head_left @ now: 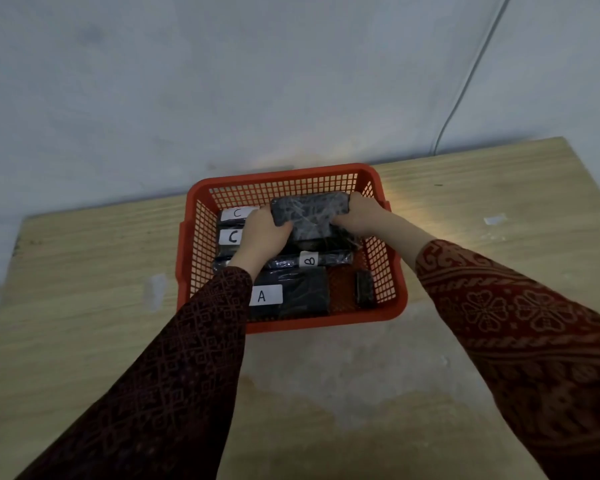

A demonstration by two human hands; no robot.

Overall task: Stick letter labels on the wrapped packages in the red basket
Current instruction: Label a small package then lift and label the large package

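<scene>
A red mesh basket (388, 317) stands on the wooden table and holds several dark wrapped packages. Both hands reach into it and grip one unlabelled dark package (309, 213), tilted up above the others. My left hand (262, 237) holds its left end and my right hand (359, 216) its right end. White labels show on other packages: two marked C (237, 213) (232, 236) at the back left, one marked B (309, 259) in the middle, and one marked A (265, 295) at the front. A small dark package (365, 289) lies at the front right.
The wooden table (326, 393) runs up to a grey wall (257, 81). A thin cable (465, 88) hangs down the wall at the right. A small pale scrap (495, 220) lies on the table right of the basket. A pale patch (156, 289) marks the table's left side.
</scene>
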